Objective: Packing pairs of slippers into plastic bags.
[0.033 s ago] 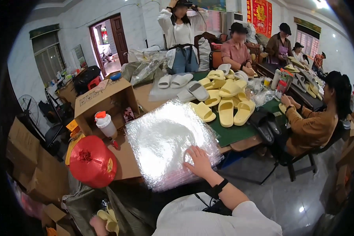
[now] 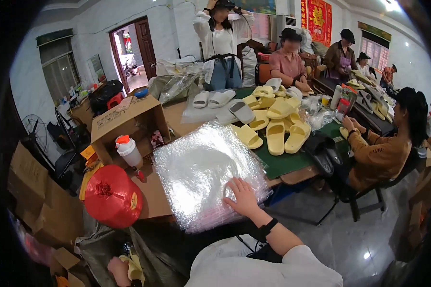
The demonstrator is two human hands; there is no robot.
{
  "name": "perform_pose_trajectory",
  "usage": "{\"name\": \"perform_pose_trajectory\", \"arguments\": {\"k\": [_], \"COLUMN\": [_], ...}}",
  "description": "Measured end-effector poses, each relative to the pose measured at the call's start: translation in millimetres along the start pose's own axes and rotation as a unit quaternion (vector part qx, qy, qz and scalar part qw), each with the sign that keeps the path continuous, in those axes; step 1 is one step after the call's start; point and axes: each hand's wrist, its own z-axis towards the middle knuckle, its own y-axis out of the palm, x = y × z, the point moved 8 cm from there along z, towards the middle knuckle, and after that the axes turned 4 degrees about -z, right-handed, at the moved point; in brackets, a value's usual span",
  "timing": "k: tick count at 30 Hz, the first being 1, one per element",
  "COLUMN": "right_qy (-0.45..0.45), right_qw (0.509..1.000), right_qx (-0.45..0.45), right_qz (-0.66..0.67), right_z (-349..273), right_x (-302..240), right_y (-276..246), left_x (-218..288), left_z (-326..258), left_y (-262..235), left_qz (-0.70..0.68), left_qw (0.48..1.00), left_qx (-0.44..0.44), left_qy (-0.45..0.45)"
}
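My right hand (image 2: pixel 243 196) lies flat, fingers spread, on the near right part of a stack of shiny clear plastic bags (image 2: pixel 201 167) on the table. A dark band circles that wrist. At the lower left, my left hand (image 2: pixel 119 270) is low over an olive-grey sack (image 2: pixel 98 248), against yellow slippers (image 2: pixel 136 268) at its opening. Its fingers are hidden, so whether it grips a slipper does not show. Across the table, a pile of yellow slide slippers (image 2: pixel 275 126) rests on a green mat, with grey slippers (image 2: pixel 242 110) to its left.
Left of the bags stand a big red twine roll (image 2: pixel 112 196), a white bottle with an orange cap (image 2: pixel 128 150) and an open cardboard box (image 2: pixel 124 112). Black slippers (image 2: pixel 323 153) lie at the table's right edge. A seated person (image 2: pixel 383 143) handles a yellow slipper there; others work behind.
My left hand has shifted slightly upward and now covers more of the yellow slippers at the sack. My right hand remains in place on the bags.
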Motion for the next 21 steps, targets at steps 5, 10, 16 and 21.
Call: {"name": "perform_pose_trajectory", "arguments": {"k": [5, 10, 16, 21], "right_qy": [-0.015, -0.014, -0.002, 0.002], "right_qw": [0.998, 0.999, 0.999, 1.000], "right_qx": [0.053, 0.042, 0.028, 0.007], "right_qz": [-0.003, -0.004, 0.041, 0.015], "right_z": [-2, -2, 4, 3], "right_x": [-1, 1, 0, -8], "right_y": [-5, -5, -9, -6], "left_x": [179, 322, 422, 426], "left_z": [-49, -77, -63, -42], "left_y": [-146, -169, -153, -110], "left_qz": [-0.367, -0.405, -0.373, -0.366], "left_qw": [0.873, 0.762, 0.733, 0.763], "left_qx": [0.121, 0.069, 0.061, 0.060], "left_qy": [0.299, 0.501, 0.566, 0.529]}}
